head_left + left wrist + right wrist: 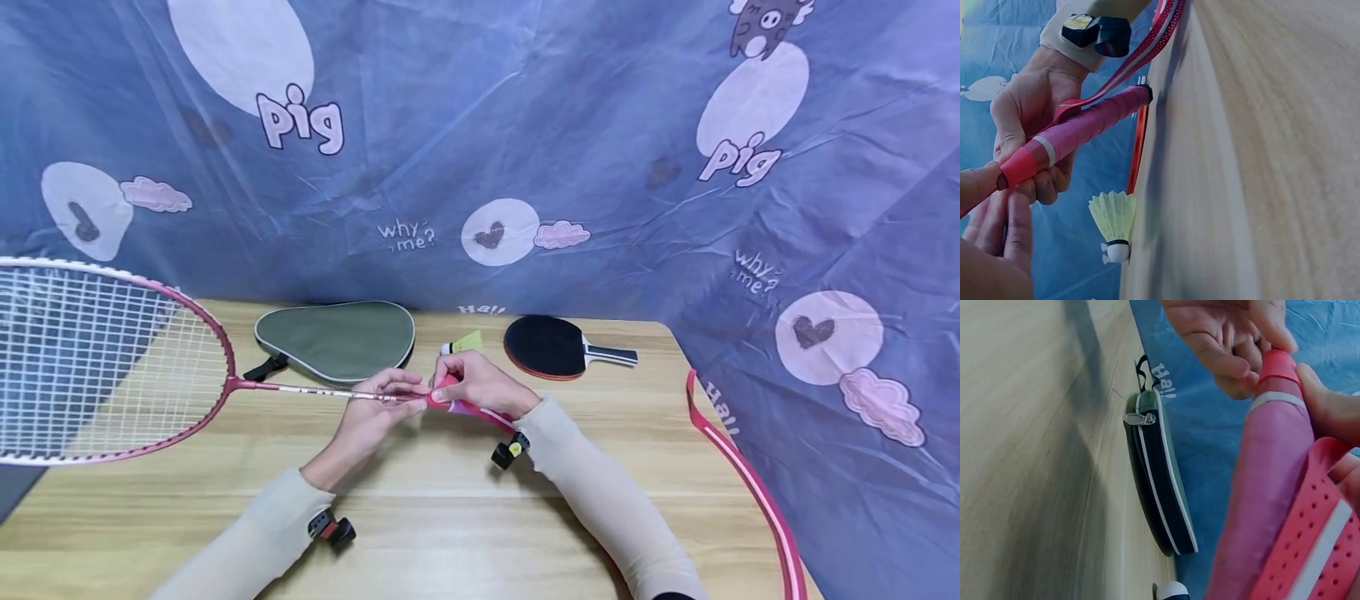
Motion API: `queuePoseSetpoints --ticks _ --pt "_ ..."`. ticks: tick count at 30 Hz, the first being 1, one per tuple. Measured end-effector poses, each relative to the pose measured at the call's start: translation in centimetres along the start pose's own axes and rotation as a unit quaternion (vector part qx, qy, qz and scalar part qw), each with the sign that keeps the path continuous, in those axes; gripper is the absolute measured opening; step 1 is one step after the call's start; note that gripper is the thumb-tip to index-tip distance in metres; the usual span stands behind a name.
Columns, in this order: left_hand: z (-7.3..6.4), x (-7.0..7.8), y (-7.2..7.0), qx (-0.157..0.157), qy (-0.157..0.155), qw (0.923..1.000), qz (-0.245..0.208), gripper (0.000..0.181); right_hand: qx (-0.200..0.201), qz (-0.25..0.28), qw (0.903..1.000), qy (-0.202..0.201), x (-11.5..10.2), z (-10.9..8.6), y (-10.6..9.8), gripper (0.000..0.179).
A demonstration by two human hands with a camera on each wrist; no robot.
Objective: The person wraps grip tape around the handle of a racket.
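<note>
A badminton racket (225,350) with a dark red frame and white strings extends to the left. My left hand (382,404) pinches it where the shaft meets the top of the handle. The pink-wrapped handle (1094,122) has a pale band near its top and a black butt end. Red perforated grip tape (1325,537) with a white stripe is wrapped around the handle's top. My right hand (476,383) pinches this tape against the handle. From there the tape (1135,62) runs loose along the handle and past the right wrist.
A green paddle case (337,337), a yellow shuttlecock (462,342) and a black table tennis paddle (547,346) lie along the back of the wooden table (450,533). A red strip (757,492) with a white stripe curves at the right. Blue printed cloth (450,150) hangs behind.
</note>
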State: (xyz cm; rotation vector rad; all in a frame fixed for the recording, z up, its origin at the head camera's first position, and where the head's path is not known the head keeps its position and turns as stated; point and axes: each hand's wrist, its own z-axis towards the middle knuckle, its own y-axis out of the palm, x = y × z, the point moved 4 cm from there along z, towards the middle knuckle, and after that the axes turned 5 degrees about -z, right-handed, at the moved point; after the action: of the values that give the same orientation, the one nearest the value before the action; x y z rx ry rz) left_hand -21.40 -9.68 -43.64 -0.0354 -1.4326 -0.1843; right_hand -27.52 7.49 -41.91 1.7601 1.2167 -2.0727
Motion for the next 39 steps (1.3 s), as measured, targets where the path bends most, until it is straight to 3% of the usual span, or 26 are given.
queuePoseSetpoints --ticks 6,9,12,24,31,34,39 --pt "0.3 -0.4 0.3 0.028 -0.046 0.9979 -0.036 0.032 0.046 -0.018 0.9987 -0.011 -0.3 -0.3 -0.1 0.012" --pt "0.4 -0.5 0.4 0.037 -0.046 0.9972 -0.046 0.032 0.058 -0.035 0.9975 -0.019 -0.4 -0.2 -0.1 0.012" --pt "0.5 -0.6 0.4 0.045 -0.040 0.9978 -0.028 0.031 0.062 -0.047 0.9968 -0.015 -0.5 -0.2 -0.2 0.012" --pt "0.1 -0.5 0.5 0.038 -0.059 0.9973 0.020 0.025 0.007 -0.095 0.9953 0.017 -0.1 -0.3 -0.9 0.013" --pt "0.0 -0.5 0.6 0.032 -0.061 0.9973 0.026 0.021 -0.027 -0.172 0.9848 -0.001 -0.6 -0.6 -1.3 0.011" --pt "0.0 -0.4 0.7 0.031 -0.060 0.9973 0.030 0.021 -0.030 -0.196 0.9801 -0.012 -1.0 -0.7 -1.5 0.009" --pt "0.0 -0.5 0.6 0.030 -0.056 0.9971 0.040 0.023 -0.017 -0.179 0.9837 -0.008 -1.1 -0.7 -1.6 0.009"
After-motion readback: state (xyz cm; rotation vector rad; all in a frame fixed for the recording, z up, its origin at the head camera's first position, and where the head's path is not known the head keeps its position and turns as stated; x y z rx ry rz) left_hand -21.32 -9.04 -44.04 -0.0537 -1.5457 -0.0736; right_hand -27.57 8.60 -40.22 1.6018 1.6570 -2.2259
